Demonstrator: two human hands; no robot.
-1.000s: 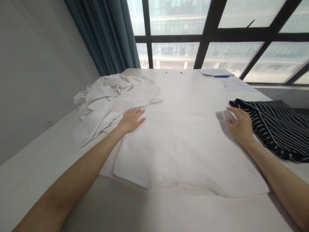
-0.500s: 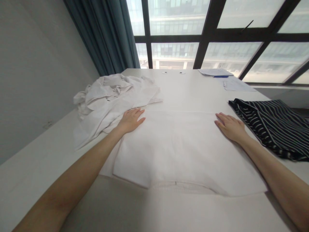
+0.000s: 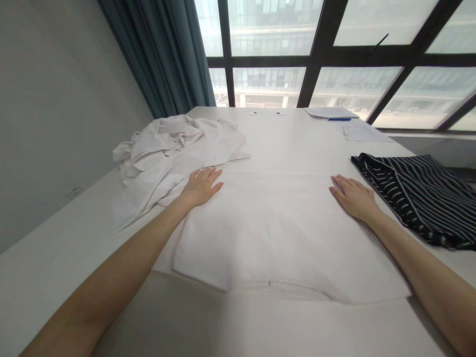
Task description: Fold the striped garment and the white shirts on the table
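A white garment, likely a shirt (image 3: 282,233), lies folded and flat on the white table in front of me; a neckline with a small dark tag shows at its near edge. My left hand (image 3: 203,187) rests open on its far left corner, palm down with fingers spread. On the far right corner, my right hand (image 3: 352,196) also lies flat, fingers stretched out. Just beyond my left hand is a crumpled heap of white cloth (image 3: 178,144). Beside my right arm lies a black-and-white striped cloth (image 3: 427,193), loosely folded.
Sheets of paper (image 3: 364,132) and a blue pen (image 3: 339,119) lie on the far right of the white table (image 3: 282,141). Behind it are a dark-framed window (image 3: 269,60) and a blue-green curtain (image 3: 167,54). A grey wall (image 3: 55,109) runs along the left.
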